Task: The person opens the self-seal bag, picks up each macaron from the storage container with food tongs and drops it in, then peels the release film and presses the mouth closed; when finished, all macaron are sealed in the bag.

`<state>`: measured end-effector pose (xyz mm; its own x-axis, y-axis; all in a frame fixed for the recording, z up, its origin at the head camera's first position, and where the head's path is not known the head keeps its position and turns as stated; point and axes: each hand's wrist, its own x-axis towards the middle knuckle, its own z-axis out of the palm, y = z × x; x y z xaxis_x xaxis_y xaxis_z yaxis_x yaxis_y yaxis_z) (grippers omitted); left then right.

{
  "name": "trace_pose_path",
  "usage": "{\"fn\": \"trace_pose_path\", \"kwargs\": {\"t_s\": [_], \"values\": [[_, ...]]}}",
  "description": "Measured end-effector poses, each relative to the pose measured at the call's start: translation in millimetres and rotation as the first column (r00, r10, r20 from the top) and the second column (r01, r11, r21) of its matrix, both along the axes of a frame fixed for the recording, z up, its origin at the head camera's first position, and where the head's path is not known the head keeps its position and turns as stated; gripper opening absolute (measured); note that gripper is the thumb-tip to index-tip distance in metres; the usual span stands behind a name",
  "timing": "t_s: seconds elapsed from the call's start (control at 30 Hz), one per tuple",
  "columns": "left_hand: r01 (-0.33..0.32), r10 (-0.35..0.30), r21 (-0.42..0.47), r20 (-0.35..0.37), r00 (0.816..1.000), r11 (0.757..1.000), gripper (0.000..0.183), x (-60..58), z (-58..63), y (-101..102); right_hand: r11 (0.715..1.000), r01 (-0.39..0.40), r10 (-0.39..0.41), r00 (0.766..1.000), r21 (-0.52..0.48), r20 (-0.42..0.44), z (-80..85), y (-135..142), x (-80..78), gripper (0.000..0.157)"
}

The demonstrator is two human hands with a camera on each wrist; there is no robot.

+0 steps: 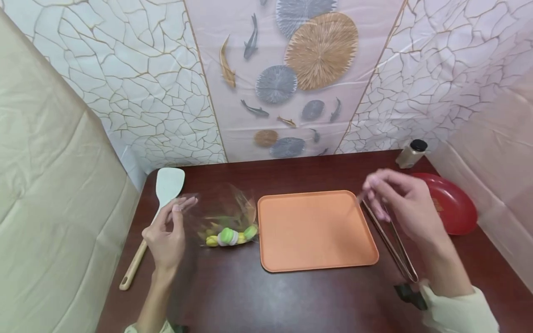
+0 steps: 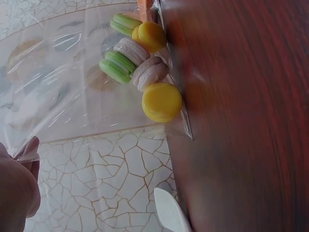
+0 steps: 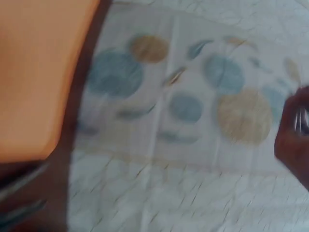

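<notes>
A clear plastic bag [image 1: 233, 210] stands on the table left of the orange tray, its top crumpled. Inside lie several macarons [image 1: 226, 237]; the left wrist view shows green, yellow and pale mauve ones [image 2: 149, 72] along the bag's bottom. My left hand [image 1: 166, 231] pinches the bag's edge between thumb and fingers at its left side. Beyond the tray's right edge, my right hand [image 1: 401, 201] hovers over the tongs [image 1: 395, 252] with fingers curled. A thin, clear bit of plastic [image 1: 361, 197] pokes from its fingertips, blurred. Only part of that hand [image 3: 292, 137] enters the right wrist view.
The orange tray [image 1: 316, 231] lies mid-table. A white spatula [image 1: 170, 182] with a wooden handle lies at the left. On the right are a red plate [image 1: 454, 206] and a small jar [image 1: 411, 155] with a black lid. A patterned cloth [image 1: 266, 92] hangs behind the table.
</notes>
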<state>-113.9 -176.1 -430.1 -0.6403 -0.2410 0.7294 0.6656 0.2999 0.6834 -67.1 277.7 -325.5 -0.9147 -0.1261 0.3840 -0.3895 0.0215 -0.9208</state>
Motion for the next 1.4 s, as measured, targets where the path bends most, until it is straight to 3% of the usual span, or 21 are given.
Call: {"fn": "trace_pose_path", "kwargs": {"t_s": [0.07,0.13,0.23,0.33,0.5,0.73,0.8,0.9,1.2,1.4], "values": [[-0.001,0.001,-0.003,-0.004,1.0,1.0,0.021,-0.7,0.7,-3.9,0.988,-0.103,0.096,0.993,0.113,0.064,-8.3,18.1,12.2,0.018],[-0.017,0.017,-0.011,-0.004,1.0,1.0,0.021,-1.3,1.3,-7.3,0.955,-0.169,0.139,0.981,0.245,0.134,-15.1,35.5,23.7,0.022],[-0.038,0.038,-0.025,-0.002,0.999,0.999,0.022,-2.3,1.7,-10.8,0.89,-0.225,0.126,0.957,0.397,0.26,-23.2,57.8,35.7,0.02],[-0.046,0.046,-0.033,0.002,0.999,0.998,0.022,-3.3,1.8,-12.1,0.833,-0.244,0.066,0.935,0.496,0.349,-33.1,73.7,37.1,0.015],[-0.044,0.045,-0.046,0.019,0.999,0.998,0.022,-4.6,1.0,-10.9,0.754,-0.192,-0.072,0.926,0.628,0.37,-58.0,85.4,14.6,0.014],[-0.058,0.06,-0.074,0.033,0.998,0.996,0.023,-4.8,-2.0,-8.6,0.609,-0.115,-0.199,0.936,0.785,0.291,-91.6,84.5,-32.2,0.014],[-0.055,0.057,-0.075,0.03,0.998,0.996,0.023,-4.9,-2.1,-7.9,0.579,-0.095,-0.219,0.938,0.81,0.267,-98.0,84.5,-42.8,0.014],[-0.047,0.049,-0.075,0.025,0.998,0.996,0.023,-5.1,-1.6,-6.6,0.561,-0.085,-0.24,0.935,0.824,0.26,-105.0,85.7,-54.1,0.013],[-0.007,0.008,-0.057,0.015,1.0,0.998,0.022,-5.1,0.4,-3.6,0.566,-0.099,-0.248,0.927,0.819,0.283,-118.1,87.7,-73.3,0.016],[-0.017,0.018,-0.058,0.022,1.0,0.998,0.022,-4.4,-0.8,-4.0,0.537,-0.077,-0.258,0.933,0.84,0.251,-123.6,87.1,-80.6,0.014]]}}
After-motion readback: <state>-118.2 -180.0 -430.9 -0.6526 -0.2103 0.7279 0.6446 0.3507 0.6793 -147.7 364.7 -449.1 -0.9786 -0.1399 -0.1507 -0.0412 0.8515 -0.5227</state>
